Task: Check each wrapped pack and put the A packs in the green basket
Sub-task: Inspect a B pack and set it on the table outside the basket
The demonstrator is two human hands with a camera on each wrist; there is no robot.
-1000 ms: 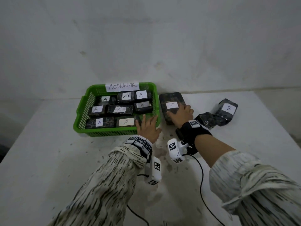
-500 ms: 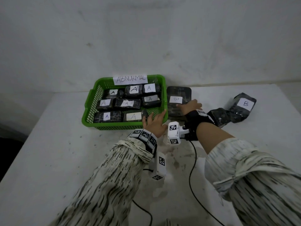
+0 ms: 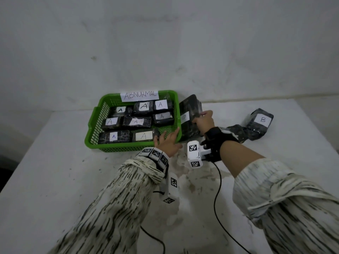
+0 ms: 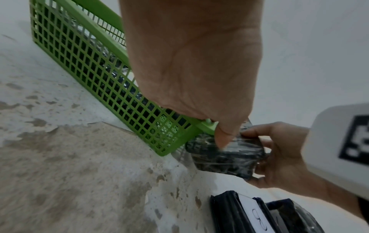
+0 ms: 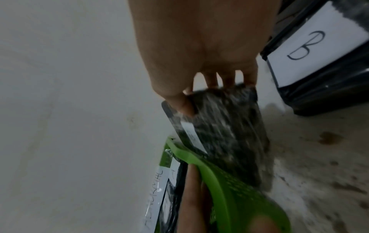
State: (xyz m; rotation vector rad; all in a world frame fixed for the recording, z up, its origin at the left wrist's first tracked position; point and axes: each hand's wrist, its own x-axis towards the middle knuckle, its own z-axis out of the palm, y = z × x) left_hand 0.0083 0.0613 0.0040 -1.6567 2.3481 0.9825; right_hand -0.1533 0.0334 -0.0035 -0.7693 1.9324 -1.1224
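Observation:
A green basket [image 3: 95, 125] tagged "ABNORMAL" holds several dark wrapped packs with A labels [image 3: 144, 106]. My left hand [image 3: 167, 141] rests with straight fingers on the basket's near right rim [image 4: 207, 126]. Just right of the basket, my right hand [image 3: 204, 120] grips a dark wrapped pack [image 3: 189, 114] and holds it tilted up on its edge against the basket wall. Its white label [image 3: 185, 117] faces left and I cannot read the letter. In the right wrist view, thumb and fingers pinch the pack's top edge [image 5: 223, 119].
Two dark packs lie on the white table to the right, one with a B label [image 3: 260, 121], the other [image 3: 236, 132] partly behind my right wrist. A pale wall stands close behind. Cables [image 3: 218, 198] trail from the wrist cameras toward me.
The pack lay flat under my right hand; now that hand has lifted it onto its edge beside the basket. My left hand stays on the basket rim.

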